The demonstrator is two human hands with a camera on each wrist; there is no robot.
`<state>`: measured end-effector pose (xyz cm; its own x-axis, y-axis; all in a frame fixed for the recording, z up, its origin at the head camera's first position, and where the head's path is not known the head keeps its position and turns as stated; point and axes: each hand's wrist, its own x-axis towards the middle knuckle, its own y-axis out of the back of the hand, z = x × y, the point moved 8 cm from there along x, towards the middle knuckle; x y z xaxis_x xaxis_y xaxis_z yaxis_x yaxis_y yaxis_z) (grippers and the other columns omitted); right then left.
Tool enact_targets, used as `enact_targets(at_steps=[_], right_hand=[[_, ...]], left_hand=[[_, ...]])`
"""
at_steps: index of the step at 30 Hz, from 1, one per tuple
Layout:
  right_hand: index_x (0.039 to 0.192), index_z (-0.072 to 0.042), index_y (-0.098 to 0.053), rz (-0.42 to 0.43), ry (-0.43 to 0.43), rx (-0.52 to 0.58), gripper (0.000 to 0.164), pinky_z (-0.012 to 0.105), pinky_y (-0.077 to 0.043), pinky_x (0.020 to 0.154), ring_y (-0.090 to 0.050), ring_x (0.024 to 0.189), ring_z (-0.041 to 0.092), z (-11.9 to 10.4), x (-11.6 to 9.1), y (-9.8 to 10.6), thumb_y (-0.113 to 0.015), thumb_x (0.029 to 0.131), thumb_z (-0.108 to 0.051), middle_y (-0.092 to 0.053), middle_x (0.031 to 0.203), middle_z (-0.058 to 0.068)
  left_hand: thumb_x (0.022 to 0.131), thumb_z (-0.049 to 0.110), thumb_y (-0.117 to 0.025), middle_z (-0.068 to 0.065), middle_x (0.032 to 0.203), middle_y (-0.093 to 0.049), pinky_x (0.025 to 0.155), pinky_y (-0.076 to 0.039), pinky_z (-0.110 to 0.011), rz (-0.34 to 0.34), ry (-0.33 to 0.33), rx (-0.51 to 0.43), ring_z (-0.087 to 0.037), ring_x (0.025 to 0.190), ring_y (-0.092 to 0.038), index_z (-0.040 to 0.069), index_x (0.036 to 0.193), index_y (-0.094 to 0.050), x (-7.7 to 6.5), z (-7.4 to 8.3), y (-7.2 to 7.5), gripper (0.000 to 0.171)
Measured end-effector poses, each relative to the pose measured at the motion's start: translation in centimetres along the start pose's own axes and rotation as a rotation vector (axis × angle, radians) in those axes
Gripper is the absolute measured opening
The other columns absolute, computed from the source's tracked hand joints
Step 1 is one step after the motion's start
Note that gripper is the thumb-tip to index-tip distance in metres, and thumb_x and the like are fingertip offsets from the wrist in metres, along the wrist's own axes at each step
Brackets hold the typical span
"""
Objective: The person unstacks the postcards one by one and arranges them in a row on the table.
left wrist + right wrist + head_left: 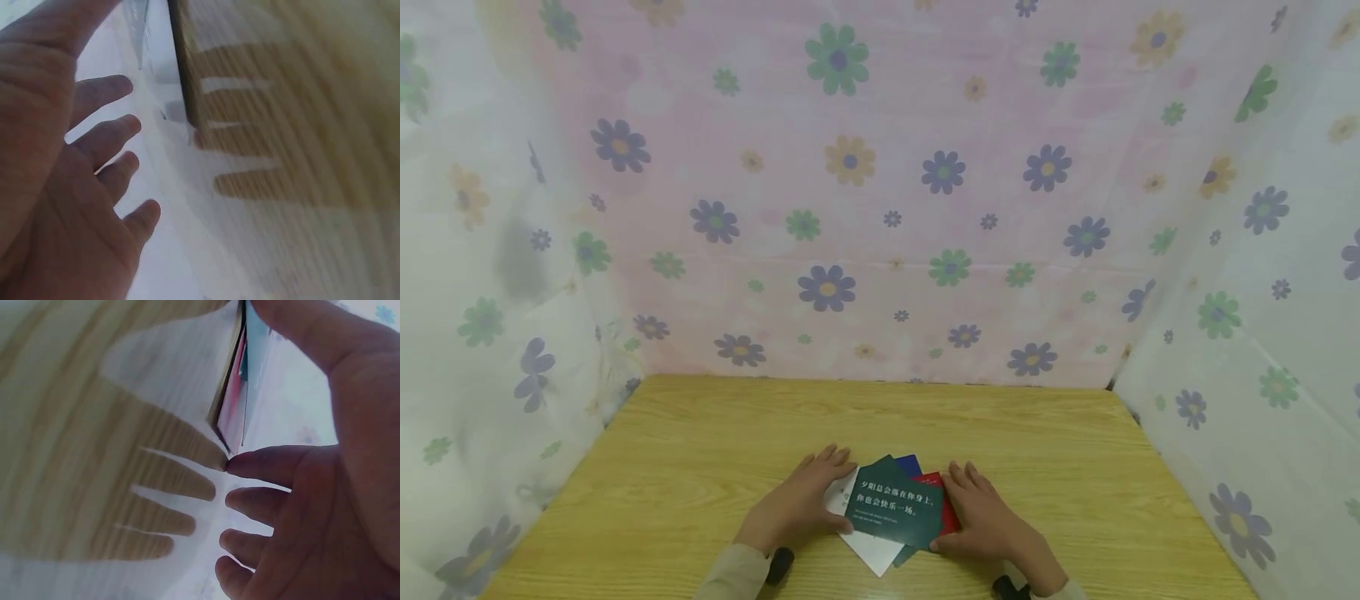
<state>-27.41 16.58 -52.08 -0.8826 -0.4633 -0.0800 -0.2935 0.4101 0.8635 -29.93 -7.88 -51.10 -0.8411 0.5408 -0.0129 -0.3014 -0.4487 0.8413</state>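
A loose, fanned pile of cards lies on the table before me in the head view. On top is a dark green card [895, 504] with white printed writing. A white card [875, 552] sticks out at the lower left, a blue card [909, 465] at the top and a red card [950, 510] at the right. My left hand [797, 504] stands at the pile's left side, fingers spread, thumb near the white card. At the right side my right hand [985, 517] has its thumb by the green card's lower corner and its index finger close to the red card.
The wooden table [715, 433] reflects the hands in both wrist views. A flower-printed curtain [880, 242] hangs behind the table, with more of it along both sides. Dark straps [780, 566] sit at the wrists.
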Motion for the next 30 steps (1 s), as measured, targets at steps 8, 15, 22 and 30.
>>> enact_targets(at_steps=[8,15,22,30], right_hand=[[0.152,0.003,-0.042,0.02,0.016,0.003,0.096,0.073,-0.02,0.118,-0.014,0.151,0.056,-0.2,0.1,0.2,-0.081,0.082,-0.05,-0.026,0.162,0.031],[0.153,0.003,-0.041,0.021,0.007,0.014,0.105,0.072,-0.02,0.118,-0.012,0.152,0.054,-0.2,0.0,0.2,-0.084,0.076,-0.054,-0.022,0.164,0.029],[0.151,0.005,-0.043,0.054,0.038,-0.053,0.111,0.069,-0.021,0.119,-0.016,0.152,0.053,-0.5,0.0,0.5,-0.086,0.07,-0.058,-0.027,0.163,0.027],[0.147,0.0,-0.051,0.161,0.086,-0.239,0.113,0.066,-0.03,0.117,-0.03,0.148,0.048,-0.9,0.1,1.1,-0.086,0.063,-0.066,-0.043,0.158,0.019]], left_hand=[[0.072,0.041,-0.091,-0.018,0.165,-0.031,0.125,-0.013,-0.062,-0.035,-0.016,0.048,-0.042,0.155,-0.018,0.009,0.151,-0.05,0.6,-0.3,-0.4,0.094],[0.072,0.04,-0.09,-0.016,0.165,-0.031,0.125,-0.013,-0.06,-0.039,-0.008,0.064,-0.04,0.155,-0.019,0.01,0.15,-0.05,0.5,-0.1,-0.4,0.092],[0.072,0.036,-0.09,-0.02,0.164,-0.032,0.125,-0.013,-0.062,-0.049,-0.023,0.031,-0.044,0.154,-0.017,0.006,0.149,-0.051,0.4,0.4,-0.3,0.091],[0.071,0.033,-0.092,-0.016,0.164,-0.032,0.125,-0.014,-0.06,-0.041,-0.001,0.007,-0.041,0.155,-0.017,0.009,0.149,-0.051,0.3,0.2,-0.2,0.091]])
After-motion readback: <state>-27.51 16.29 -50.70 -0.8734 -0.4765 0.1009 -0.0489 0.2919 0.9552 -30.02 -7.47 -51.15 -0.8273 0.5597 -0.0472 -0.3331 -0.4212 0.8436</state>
